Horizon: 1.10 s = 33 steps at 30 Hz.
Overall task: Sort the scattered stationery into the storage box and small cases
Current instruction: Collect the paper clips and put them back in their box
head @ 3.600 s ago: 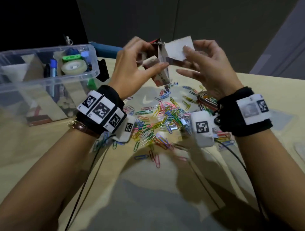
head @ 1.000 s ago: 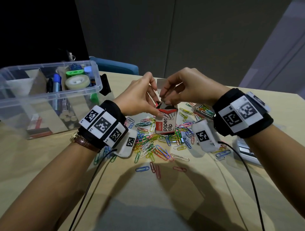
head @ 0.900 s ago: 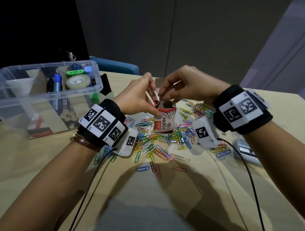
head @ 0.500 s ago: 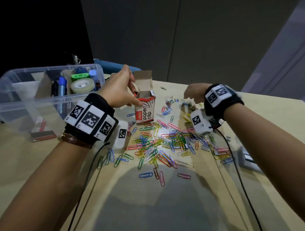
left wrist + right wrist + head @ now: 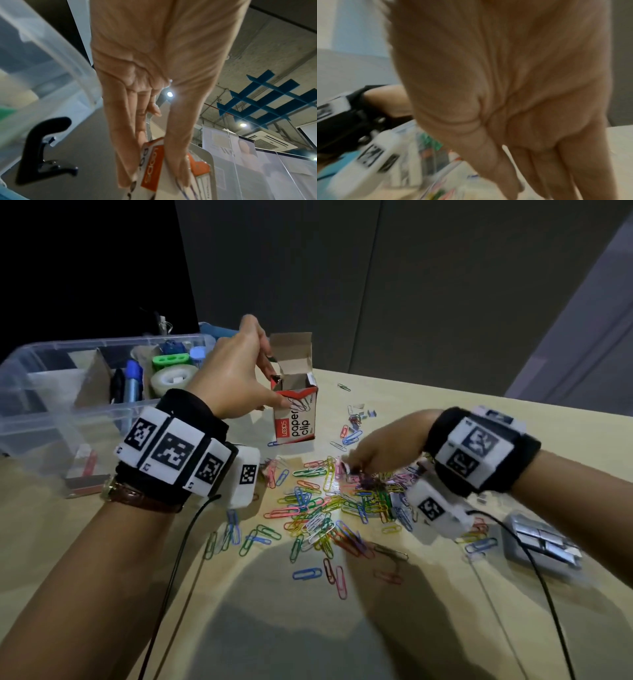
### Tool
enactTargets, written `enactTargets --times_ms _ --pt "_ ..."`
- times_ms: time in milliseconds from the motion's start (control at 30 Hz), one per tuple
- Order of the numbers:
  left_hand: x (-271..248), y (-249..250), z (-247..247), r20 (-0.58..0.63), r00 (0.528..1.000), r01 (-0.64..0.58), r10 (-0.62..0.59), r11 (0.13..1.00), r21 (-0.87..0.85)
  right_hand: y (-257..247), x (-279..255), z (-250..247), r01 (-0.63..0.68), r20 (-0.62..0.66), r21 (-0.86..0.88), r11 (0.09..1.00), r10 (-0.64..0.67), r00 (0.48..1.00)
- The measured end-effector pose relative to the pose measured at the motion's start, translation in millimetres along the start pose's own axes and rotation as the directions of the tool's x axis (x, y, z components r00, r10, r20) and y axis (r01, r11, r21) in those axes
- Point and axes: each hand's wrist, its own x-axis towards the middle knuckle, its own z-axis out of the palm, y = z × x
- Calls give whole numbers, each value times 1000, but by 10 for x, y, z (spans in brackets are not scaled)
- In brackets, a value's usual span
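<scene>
A white and red paper clip box (image 5: 296,419) stands upright on the table with its top flap open. My left hand (image 5: 270,386) grips it near the top, thumb on the front and fingers behind; the left wrist view shows the box (image 5: 150,169) between thumb and fingers. A heap of coloured paper clips (image 5: 318,508) is spread in front of the box. My right hand (image 5: 352,465) reaches down into the heap, fingertips touching the clips. In the blurred right wrist view its fingers (image 5: 570,175) point down fairly straight, with no clip seen held.
The clear storage box (image 5: 68,412) stands at the left with a tape roll (image 5: 174,378), markers and dividers inside. A grey case of staples (image 5: 541,542) lies at the right edge. Loose staples (image 5: 363,412) lie behind the heap. A black binder clip (image 5: 44,148) sits by the storage box.
Both hands had been opening the box flap. My right hand then let go, swung right and has now come down onto the clip heap. My left hand keeps the box upright.
</scene>
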Motion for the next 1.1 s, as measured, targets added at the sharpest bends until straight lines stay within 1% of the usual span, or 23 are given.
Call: enactTargets --times_ms 33,100,133,200,233,267,300,333,367,400,433,467,500,533,600,667,767,800,867,967,1000,1067,1100 --pt "2 -14 -15 -1 1000 1 -1 1000 -6 47 44 -121 -41 -28 -10 999 41 999" --pt "10 -37 -35 3 1000 -3 3 1000 -18 115 129 -397 -33 -183 -34 999 27 983" --pt "13 -45 -39 10 1000 -7 7 1000 -21 193 279 -536 -52 -212 -37 998 43 976" --pt "24 -58 -41 22 1000 -14 14 1000 -25 214 508 -682 -68 -281 57 996 81 956" --pt "31 -66 -41 25 1000 -11 12 999 -34 332 774 -744 -73 -290 41 996 82 953" --pt "39 -79 -43 27 1000 -6 8 999 -53 764 1419 -828 -53 -285 49 997 65 956" --pt "44 -94 -49 29 1000 0 3 997 -81 1370 2336 -884 -57 -276 -4 998 54 960" --pt "47 -110 -56 33 999 6 -3 994 -113 1822 2991 -869 3 -283 -53 999 -18 959" --pt "44 -120 -65 38 999 13 -8 990 -142 2047 3463 -870 29 -274 -26 999 -35 961" --pt "40 -128 -75 44 999 18 -12 987 -160 2094 3573 -882 68 -227 28 997 -60 972" --pt "38 -131 -86 49 999 19 -11 986 -168 1855 3446 -875 41 -182 53 998 -31 983" --pt "38 -132 -91 54 999 16 -7 986 -167 1510 2957 -858 -57 -189 68 996 69 979" --pt "41 -129 -91 57 998 11 -2 987 -163 963 2131 -759 -101 -233 29 994 105 967" --pt "42 -123 -86 60 998 6 4 988 -156 624 1596 -692 -102 -229 19 995 104 968" --pt "40 -98 -62 61 998 -5 12 993 -114 485 1406 -590 -69 -196 80 994 83 977" --pt "29 -75 -36 68 998 -6 11 997 -72 370 1133 -452 -60 -170 55 997 69 983" --pt "-7 -12 -1 106 994 -1 9 997 -73 205 781 -173 54 -138 64 996 -45 989" --pt "-21 11 6 122 993 3 7 997 -79 174 661 -76 109 -143 68 992 -99 985" --pt "-60 57 17 157 988 13 0 996 -86 123 457 102 189 -69 45 981 -185 980" --pt "-102 94 36 194 981 5 10 997 -76 120 137 331 284 -24 14 959 -283 959" --pt "-117 104 48 209 978 -2 16 998 -70 144 29 364 300 -15 43 953 -300 954" --pt "-152 130 74 250 967 -26 39 998 -55 194 -169 372 322 -79 132 938 -313 946" --pt "-169 145 92 277 960 -42 51 998 -39 228 -242 360 341 -172 139 930 -316 933"
